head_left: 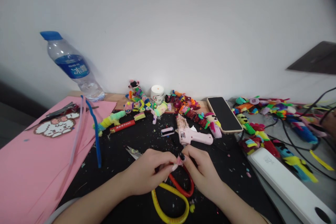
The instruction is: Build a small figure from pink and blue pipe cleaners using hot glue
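Step in hand: fine fingertip work on a small pink piece, apparently shaping or adjusting it. The left hand and the right hand meet just below the center of the frame. Both grips are pinching the piece, each with thumb and index finger pressed together on it. The left grip takes it from its left side, the right grip from its right.

Position of the piece: directly between the two sets of fingertips, raised above the counter. Only a narrow part shows — its full form is hidden by the fingers. The dark-nailed right thumb lies against it; the light-nailed left thumb sits just below and to its left.

Next move, as judged: maintain one pinch as the anchor and let the opposite fingertips press or turn the piece. Light force is advisable, as the material looks soft and may deform or slip.

Surroundings: scissors with red and yellow handles lie beneath the hands, blades toward the left. A pink glue gun lies just above the right hand in the frame, with a small purple piece to its left. Keep the wrists off the handles — contact could shift the scissors.
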The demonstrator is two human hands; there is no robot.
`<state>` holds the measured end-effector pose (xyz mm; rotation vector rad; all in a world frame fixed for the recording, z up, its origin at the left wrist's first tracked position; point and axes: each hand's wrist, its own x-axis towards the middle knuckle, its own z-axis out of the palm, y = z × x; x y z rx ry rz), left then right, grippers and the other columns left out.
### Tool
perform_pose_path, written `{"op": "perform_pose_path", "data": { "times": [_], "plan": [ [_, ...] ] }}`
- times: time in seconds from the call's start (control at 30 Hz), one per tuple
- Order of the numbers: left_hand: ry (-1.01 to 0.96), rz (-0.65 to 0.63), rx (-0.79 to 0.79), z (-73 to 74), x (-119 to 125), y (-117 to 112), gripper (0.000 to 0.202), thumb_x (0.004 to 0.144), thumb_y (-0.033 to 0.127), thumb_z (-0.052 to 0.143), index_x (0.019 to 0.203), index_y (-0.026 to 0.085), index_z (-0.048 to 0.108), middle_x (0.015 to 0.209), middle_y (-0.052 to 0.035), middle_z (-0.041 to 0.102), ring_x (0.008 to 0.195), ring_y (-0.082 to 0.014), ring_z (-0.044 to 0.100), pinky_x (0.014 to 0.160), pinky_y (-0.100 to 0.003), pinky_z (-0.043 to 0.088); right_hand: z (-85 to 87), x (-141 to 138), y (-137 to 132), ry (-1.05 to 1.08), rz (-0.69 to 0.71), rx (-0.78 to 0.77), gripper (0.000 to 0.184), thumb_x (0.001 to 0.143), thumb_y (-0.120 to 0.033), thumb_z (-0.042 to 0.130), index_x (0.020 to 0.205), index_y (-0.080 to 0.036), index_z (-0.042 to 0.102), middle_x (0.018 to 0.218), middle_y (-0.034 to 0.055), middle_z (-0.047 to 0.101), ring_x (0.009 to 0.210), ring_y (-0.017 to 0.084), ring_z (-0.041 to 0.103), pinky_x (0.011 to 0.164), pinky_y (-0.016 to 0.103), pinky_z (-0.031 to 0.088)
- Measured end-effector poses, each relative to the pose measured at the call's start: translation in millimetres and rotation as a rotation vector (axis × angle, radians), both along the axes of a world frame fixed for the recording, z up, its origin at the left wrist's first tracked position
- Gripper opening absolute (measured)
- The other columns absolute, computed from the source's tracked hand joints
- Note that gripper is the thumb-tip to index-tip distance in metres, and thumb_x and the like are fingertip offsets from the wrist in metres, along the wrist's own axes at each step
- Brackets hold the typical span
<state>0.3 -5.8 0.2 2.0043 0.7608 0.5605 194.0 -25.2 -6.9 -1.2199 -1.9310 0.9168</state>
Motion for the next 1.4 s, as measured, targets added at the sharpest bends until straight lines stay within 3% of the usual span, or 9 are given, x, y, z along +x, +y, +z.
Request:
{"op": "perform_pose_path", "data": {
  "times": [0.17, 0.47, 0.7, 0.77, 0.9, 1.03, 1.17, 1.3, 1.4],
  "plan": [
    [-0.03, 0.038, -0.043, 2.4, 1, 1, 0.021, 0.09, 0.023, 0.043, 0.086, 0.015, 0.063, 0.06, 0.0013, 0.059, 0.051, -0.0081, 0.05, 0.054, -0.018, 0.038, 4.0, 0, 0, 0.1, -0.01, -0.084, 0.032, 0.096, -0.031, 0.036, 0.071, -0.017, 0.051, 0.063, -0.003, 0.046, 0.057, 0.01, 0.041, 0.054, 0.022, 0.031],
    [-0.131, 0.319, -0.085, 2.4, -1, 7, 0.021, 0.087, 0.029, 0.05, 0.079, 0.016, 0.064, 0.068, -0.0012, 0.061, 0.062, -0.0118, 0.052, 0.059, -0.022, 0.039, 4.1, 3, 0, 0.241, -0.065, -0.16, 0.029, 0.096, -0.039, 0.032, 0.09, -0.019, 0.054, 0.067, -0.0026, 0.044, 0.06, 0.012, 0.039, 0.054, 0.023, 0.031],
    [-0.375, 0.505, -0.45, -0.5, 0, 11, 0.019, 0.083, 0.034, 0.057, 0.076, 0.016, 0.06, 0.054, 0.0049, 0.053, 0.046, -0.0061, 0.044, 0.045, -0.016, 0.037, 3.7, 5, 3, 0.095, -0.125, -0.081, 0.023, 0.093, -0.026, 0.041, 0.072, -0.019, 0.046, 0.063, -0.004, 0.042, 0.058, 0.01, 0.038, 0.054, 0.021, 0.031],
    [-0.46, 0.533, -0.538, 0.0, 1, 13, 0.02, 0.082, 0.034, 0.059, 0.075, 0.015, 0.058, 0.056, 0.0036, 0.057, 0.047, -0.0065, 0.05, 0.045, -0.016, 0.04, 4.8, 5, 3, 0.054, -0.12, -0.045, 0.028, 0.092, -0.025, 0.04, 0.065, -0.019, 0.042, 0.059, -0.0046, 0.039, 0.055, 0.01, 0.035, 0.051, 0.022, 0.028],
    [-0.574, 0.493, -0.734, 0.2, 2, 14, 0.02, 0.081, 0.033, 0.062, 0.078, 0.014, 0.059, 0.073, -0.003, 0.067, 0.061, -0.0097, 0.063, 0.052, -0.016, 0.047, 7.5, 2, 4, 0.006, -0.089, -0.024, 0.031, 0.09, -0.02, 0.04, 0.059, -0.018, 0.041, 0.055, -0.005, 0.039, 0.051, 0.009, 0.036, 0.049, 0.021, 0.028],
    [-0.564, 0.399, -0.847, -1.7, 3, 11, 0.02, 0.079, 0.033, 0.064, 0.079, 0.014, 0.058, 0.073, -0.0039, 0.069, 0.062, -0.0116, 0.066, 0.055, -0.018, 0.049, 8.6, -1, 3, -0.03, -0.025, -0.056, 0.008, 0.08, -0.012, 0.053, 0.077, -0.019, 0.053, 0.067, -0.0033, 0.051, 0.055, 0.009, 0.043, 0.051, 0.02, 0.033],
    [-0.501, 0.304, -0.781, -3.6, 4, 9, 0.021, 0.078, 0.034, 0.066, 0.075, 0.014, 0.058, 0.062, -0.0014, 0.067, 0.054, -0.0105, 0.062, 0.05, -0.018, 0.045, 8.4, -1, 2, -0.037, 0.079, 0.018, 0.015, 0.075, -0.019, 0.066, 0.077, -0.019, 0.052, 0.072, -0.0021, 0.054, 0.063, 0.011, 0.048, 0.057, 0.021, 0.037],
    [-0.447, 0.294, -0.7, -1.5, 7, 10, 0.023, 0.077, 0.036, 0.065, 0.073, 0.015, 0.057, 0.054, 0.003, 0.06, 0.044, -0.0071, 0.053, 0.043, -0.017, 0.038, 10.6, 0, -1, -0.045, 0.085, 0.117, 0.001, 0.082, -0.019, 0.054, 0.082, -0.019, 0.053, 0.07, -0.0012, 0.053, 0.06, 0.012, 0.047, 0.056, 0.022, 0.036],
    [-0.43, 0.285, -0.663, 0.8, 9, 10, 0.024, 0.076, 0.037, 0.065, 0.072, 0.014, 0.058, 0.057, 0.0026, 0.06, 0.045, -0.0072, 0.052, 0.043, -0.018, 0.036, 11.7, 0, -3, -0.054, 0.033, 0.186, 0.005, 0.082, -0.016, 0.049, 0.081, -0.018, 0.053, 0.067, -0.0013, 0.052, 0.058, 0.011, 0.046, 0.055, 0.022, 0.035]
  ]
}}
